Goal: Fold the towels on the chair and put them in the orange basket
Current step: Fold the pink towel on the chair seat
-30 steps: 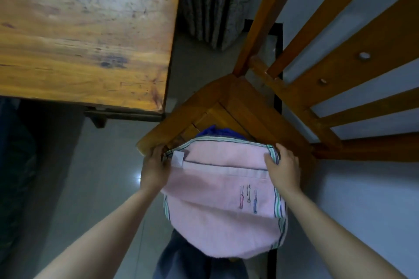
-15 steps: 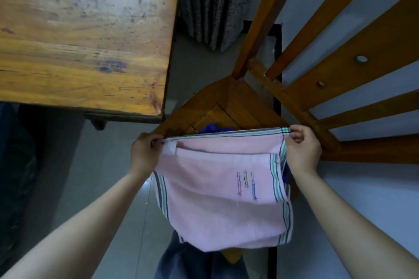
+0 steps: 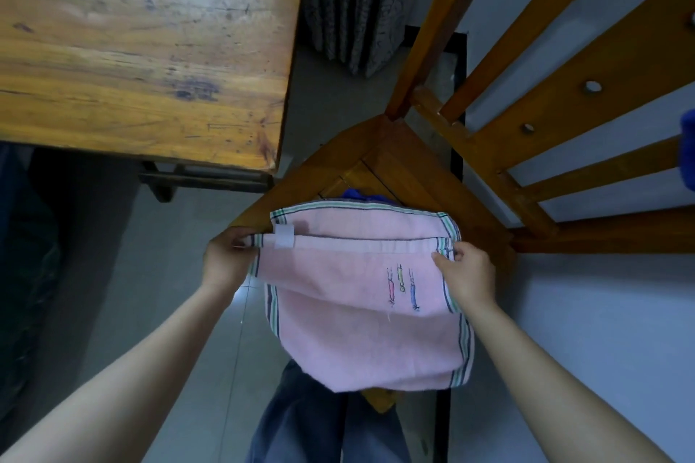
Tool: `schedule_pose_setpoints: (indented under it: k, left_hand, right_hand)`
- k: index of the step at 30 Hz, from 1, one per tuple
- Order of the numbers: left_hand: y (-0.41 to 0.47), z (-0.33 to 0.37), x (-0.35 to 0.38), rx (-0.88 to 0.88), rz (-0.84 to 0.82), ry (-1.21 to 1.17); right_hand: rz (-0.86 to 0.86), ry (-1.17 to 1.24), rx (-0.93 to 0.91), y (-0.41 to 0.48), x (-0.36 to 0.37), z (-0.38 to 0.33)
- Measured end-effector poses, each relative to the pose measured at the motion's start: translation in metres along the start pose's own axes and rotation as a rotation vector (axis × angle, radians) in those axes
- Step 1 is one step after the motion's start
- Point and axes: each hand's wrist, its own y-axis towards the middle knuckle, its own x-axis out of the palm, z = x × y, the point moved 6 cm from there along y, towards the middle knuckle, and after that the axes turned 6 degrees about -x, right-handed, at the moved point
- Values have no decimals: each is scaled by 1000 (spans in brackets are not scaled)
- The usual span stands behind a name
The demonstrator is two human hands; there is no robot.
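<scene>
A pink towel with striped edges and small embroidered figures lies folded over on the wooden chair seat, its lower part hanging off the front. My left hand pinches the left end of the folded-over edge. My right hand grips the right end of the same edge. A blue towel peeks out from under the pink one at the back. The orange basket is out of view.
A worn wooden table stands to the upper left, its corner close to the chair. The chair's slatted back rises at the right before a pale wall. A dark curtain hangs behind. My trouser legs are below.
Half a second ago both hands held the towel's top edge lifted and stretched wide. Now the towel lies lower on the seat and my hands have come down and nearer, gripping the folded-over edge.
</scene>
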Motion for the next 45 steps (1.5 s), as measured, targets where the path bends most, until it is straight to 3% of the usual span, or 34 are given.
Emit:
schedule_pose_setpoints:
  k: [6,10,17,20,24,26,29,34,39,45]
  left_hand:
    - [0,23,-8,32,-3,-269]
    - [13,19,16,-47,43,-200]
    - [44,18,33,34,61,94]
    - [49,27,38,135,52,237]
    - [53,35,56,264,-116,566]
    - [50,38,63,310,-209,624]
    - [50,38,60,257,-212,716]
    - [45,38,54,255,-196,827]
    - [35,37,44,234,-194,693]
    - [-12,60,-3,357,-160,532]
  right_hand:
    - [316,225,58,24,-50,-15]
    - [205,120,158,55,-27,-4]
    - [-108,-141,304,68,3,23]
    - [-148,-176,223,70,8,15]
    - [-281,-460,-178,72,16,-13]
    - [-374,-563,-275,76,22,-17]
    - [-451,-597,-216,81,21,-13]
    - [-410,-687,-235,80,9,-13]
    - [-375,-631,-235,73,-11,-19]
    - [-359,-463,-280,39,-56,-48]
